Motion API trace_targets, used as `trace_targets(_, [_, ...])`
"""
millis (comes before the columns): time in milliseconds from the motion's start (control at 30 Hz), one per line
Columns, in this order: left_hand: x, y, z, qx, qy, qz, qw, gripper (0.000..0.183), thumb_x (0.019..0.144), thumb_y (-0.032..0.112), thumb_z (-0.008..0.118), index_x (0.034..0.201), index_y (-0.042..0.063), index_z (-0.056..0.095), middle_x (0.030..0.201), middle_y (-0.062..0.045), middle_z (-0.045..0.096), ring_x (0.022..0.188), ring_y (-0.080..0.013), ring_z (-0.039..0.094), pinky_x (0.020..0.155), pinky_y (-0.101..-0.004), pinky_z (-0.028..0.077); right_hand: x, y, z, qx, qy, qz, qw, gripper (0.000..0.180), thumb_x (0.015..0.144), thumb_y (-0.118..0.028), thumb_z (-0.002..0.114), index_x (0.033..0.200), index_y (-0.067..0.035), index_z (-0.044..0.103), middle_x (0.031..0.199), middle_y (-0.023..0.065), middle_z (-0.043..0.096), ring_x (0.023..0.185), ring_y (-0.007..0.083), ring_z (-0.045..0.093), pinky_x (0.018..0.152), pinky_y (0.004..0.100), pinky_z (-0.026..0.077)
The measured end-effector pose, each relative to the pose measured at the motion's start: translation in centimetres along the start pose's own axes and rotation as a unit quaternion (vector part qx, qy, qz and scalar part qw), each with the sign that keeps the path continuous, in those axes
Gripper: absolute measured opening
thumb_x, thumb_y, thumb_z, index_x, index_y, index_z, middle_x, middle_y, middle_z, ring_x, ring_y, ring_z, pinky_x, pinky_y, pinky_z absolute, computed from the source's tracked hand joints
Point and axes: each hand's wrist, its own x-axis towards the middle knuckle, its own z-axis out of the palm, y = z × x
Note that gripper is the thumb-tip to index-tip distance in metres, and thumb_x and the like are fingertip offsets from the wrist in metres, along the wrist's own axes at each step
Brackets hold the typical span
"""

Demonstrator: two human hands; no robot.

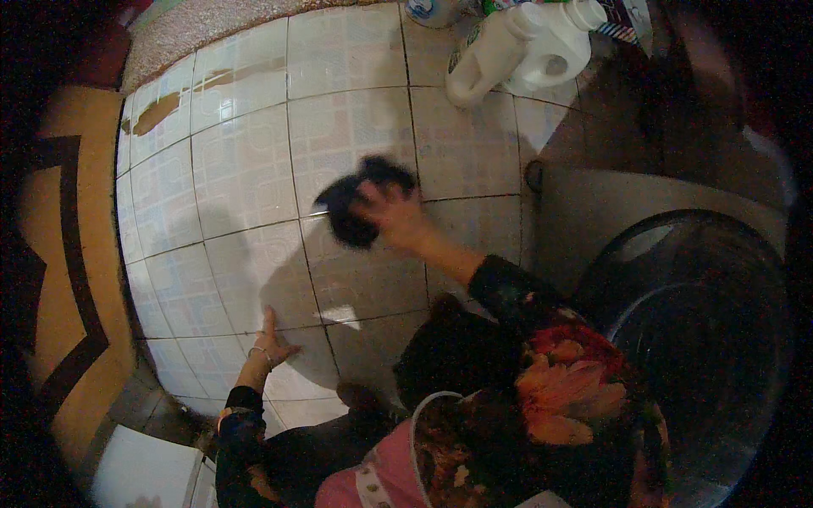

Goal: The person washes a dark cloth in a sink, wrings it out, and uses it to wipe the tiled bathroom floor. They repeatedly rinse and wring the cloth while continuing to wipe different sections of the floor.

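My right hand (395, 219) presses a dark, bunched cloth (352, 222) against the white tiled surface (248, 171). Both the hand and the cloth are blurred. Lower down and to the left, my left hand (273, 349) has its fingers apart over the tiles, with nothing in it; a thin bracelet circles its wrist. Whether its fingertips touch the tiles I cannot tell, because of the shadow around them. A brown wet-looking smear (159, 113) lies across the tiles at the far left.
Two white plastic jugs (486, 60) (559, 54) stand at the back right, with other containers behind. A large round dark door (698, 355), like a front-loading washer's, is at my right. A white box-like object (149, 467) sits at lower left. A speckled ledge (209, 28) borders the back.
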Motion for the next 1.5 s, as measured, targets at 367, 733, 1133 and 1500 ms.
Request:
trace_targets(367, [-1.5,2.3,-0.6,-0.006,0.061,-0.027,0.998,0.119,0.061,0.021,0.078,0.145,0.017,-0.006,0.143,-0.019,0.031,0.125,-0.0368,0.039,0.102,-0.0375,0.036,-3.8,10.9,1.1,0.014,0.024,0.407,0.913,0.081,0.074,-0.013,0.062,0.142,-0.028,0.021,0.145,0.02,0.022,0.125,0.0495,0.027,0.092,0.0628,0.036])
trace_targets(733, [-0.3,-0.3,0.4,0.061,0.053,0.014,0.997,0.104,0.065,0.026,0.078,0.145,0.024,0.011,0.133,-0.02,0.045,0.124,-0.0377,0.04,0.101,-0.0389,0.037,0.1,-11.1,5.0,0.032,-0.066,-0.308,0.948,0.048,0.083,-0.029,0.051,0.13,-0.023,0.044,0.146,0.0095,0.022,0.129,0.0456,0.024,0.088,0.0743,0.028])
trace_targets(1133, [-3.8,-0.5,-1.1,0.14,-0.045,-0.044,0.988,0.075,0.075,0.031,0.064,0.141,0.021,0.03,0.127,-0.016,0.052,0.112,-0.0344,0.053,0.093,-0.0397,0.044,17.9,16.5,0.0,-0.01,0.006,0.132,0.991,0.069,0.079,-0.016,0.05,0.14,-0.036,0.025,0.149,0.0166,0.016,0.133,0.0433,0.02,0.102,0.064,0.02])
trace_targets(1500, [-26.0,17.0,0.6,0.115,0.077,0.095,0.986,0.026,0.075,0.02,0.055,0.093,0.004,0.063,0.102,-0.015,0.056,0.096,-0.0316,0.056,0.074,-0.0428,0.048,12.7,-0.8,5.5,-0.08,-0.025,-0.046,0.995,0.08,0.074,-0.022,0.063,0.141,-0.035,0.022,0.148,0.0093,0.018,0.131,0.0498,0.013,0.087,0.0757,0.028])
